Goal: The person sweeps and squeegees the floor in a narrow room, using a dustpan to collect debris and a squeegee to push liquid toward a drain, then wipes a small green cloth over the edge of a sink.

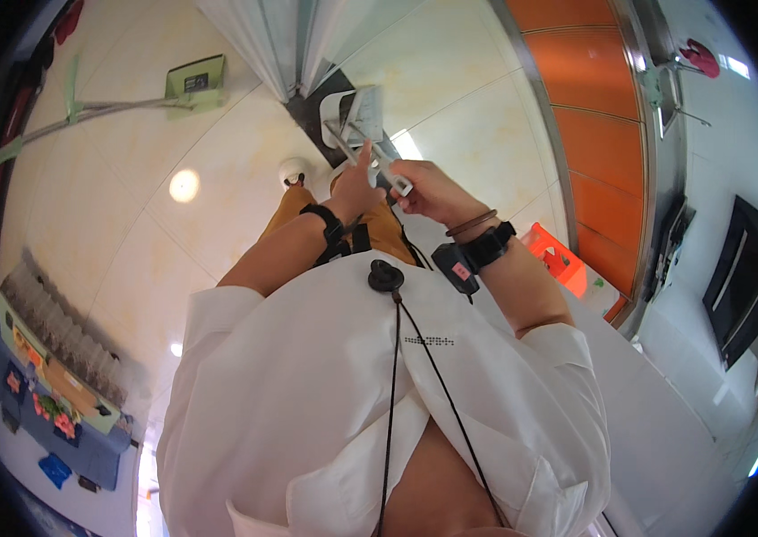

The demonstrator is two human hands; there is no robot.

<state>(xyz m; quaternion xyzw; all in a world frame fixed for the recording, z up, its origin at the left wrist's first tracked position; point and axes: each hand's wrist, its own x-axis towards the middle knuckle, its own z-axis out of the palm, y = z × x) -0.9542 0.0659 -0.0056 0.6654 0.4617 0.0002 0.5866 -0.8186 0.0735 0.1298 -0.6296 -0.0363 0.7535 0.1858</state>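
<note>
My right hand (429,191) is closed around a pale handle (400,180) with a hanging hole at its end. A grey pole (341,139) runs into my left hand (353,190), whose index finger points forward along the handle. Both hands are close together in front of my legs. Beyond them, near the floor, lies a white-framed item (335,107) beside a flat pale panel (369,113) with fine markings. They look like parts of a dustpan or cleaning tool, but the exact kind is unclear. My hands hide where the poles meet.
A dark threshold strip (305,114) crosses the tiled floor (170,241) below a white folding door (264,40). Left lies a green pan-like head (197,84) on a long pole. Orange cabinets (597,80) and an orange plastic stool (557,258) stand right; a sofa (83,446) is lower left.
</note>
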